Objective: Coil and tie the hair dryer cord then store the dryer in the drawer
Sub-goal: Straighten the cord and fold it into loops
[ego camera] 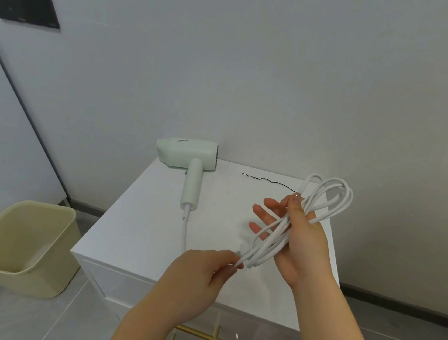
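There is one view only, from a wide-angle camera worn on my head. It looks forward and down, past my own forearms, which rise from the bottom edge. My left hand (198, 277) and right hand (296, 235) sit close to the lens, low and right of centre. Beyond them lies the white surface (137, 224), seen from above and slightly in front. The grey wall (257, 75) fills the upper half. The floor (29, 321) shows at lower left. Straight lines bow near the frame's edges.
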